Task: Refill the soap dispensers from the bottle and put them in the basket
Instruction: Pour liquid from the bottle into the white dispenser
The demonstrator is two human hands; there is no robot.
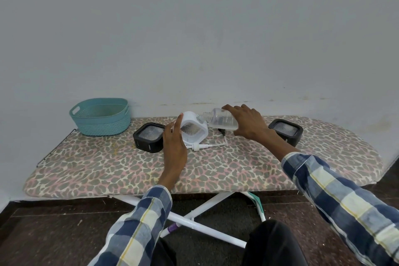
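My left hand grips a white square soap dispenser, tilted, its pump removed. My right hand holds a clear bottle on its side, its neck pointing left at the top of the white dispenser. A white pump with its tube lies on the board just in front of the dispenser. A black dispenser stands to the left, another black dispenser to the right. The teal woven basket sits at the far left with nothing visible in it.
Everything rests on a leopard-print ironing board set against a grey wall. A small dark object lies under the bottle. White crossed legs and dark floor show below the front edge.
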